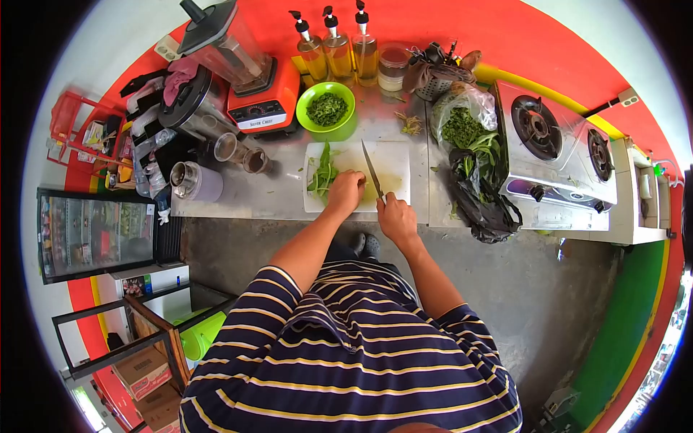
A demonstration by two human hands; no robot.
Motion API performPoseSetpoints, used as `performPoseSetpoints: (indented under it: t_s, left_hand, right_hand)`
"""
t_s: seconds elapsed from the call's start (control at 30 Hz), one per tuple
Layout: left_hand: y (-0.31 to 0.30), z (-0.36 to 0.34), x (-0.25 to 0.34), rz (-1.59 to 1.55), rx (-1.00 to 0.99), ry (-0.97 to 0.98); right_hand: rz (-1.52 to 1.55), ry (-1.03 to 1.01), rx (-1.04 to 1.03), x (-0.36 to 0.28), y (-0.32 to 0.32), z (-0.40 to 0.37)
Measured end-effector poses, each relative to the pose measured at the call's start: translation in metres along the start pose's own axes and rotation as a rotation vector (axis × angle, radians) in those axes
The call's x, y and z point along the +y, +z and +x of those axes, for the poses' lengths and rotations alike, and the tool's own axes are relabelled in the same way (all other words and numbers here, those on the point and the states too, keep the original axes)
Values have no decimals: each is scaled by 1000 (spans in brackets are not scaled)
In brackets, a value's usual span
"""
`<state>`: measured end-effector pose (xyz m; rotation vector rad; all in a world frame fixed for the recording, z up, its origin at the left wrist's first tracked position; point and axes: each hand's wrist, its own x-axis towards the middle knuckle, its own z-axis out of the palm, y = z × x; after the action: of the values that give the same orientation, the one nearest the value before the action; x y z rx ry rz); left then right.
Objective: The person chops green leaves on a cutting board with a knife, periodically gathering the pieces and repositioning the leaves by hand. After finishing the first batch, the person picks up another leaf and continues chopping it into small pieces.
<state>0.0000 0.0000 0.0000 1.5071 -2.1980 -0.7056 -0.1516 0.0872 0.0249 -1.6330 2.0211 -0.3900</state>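
A white cutting board (pixel 395 160) lies on the metal counter in front of me. My right hand (pixel 396 216) is wrapped round the handle of a knife (pixel 372 167), whose blade points away over the board. Just left of it, my left hand (pixel 347 190) rests on the board with its fingers curled together; whatever is under them is hidden. Green leaves (pixel 322 175) lie on the board's left side, beside my left hand. Behind the board stands a green bowl (pixel 347 130) holding chopped greens (pixel 327 109).
A red blender (pixel 258 107) and cups (pixel 227 148) stand at the left. Three pump bottles (pixel 337 56) line the back. To the right are bags of greens (pixel 465 124), a black plastic bag (pixel 485 203) and a gas stove (pixel 563 162).
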Motion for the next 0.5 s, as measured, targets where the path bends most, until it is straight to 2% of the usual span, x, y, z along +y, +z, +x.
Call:
performPoseSetpoints:
  t_s: [0.5]
  left_hand:
    - [9,-6,7,26,128,25]
  right_hand:
    - [-278,-35,-71,-25,20,-13]
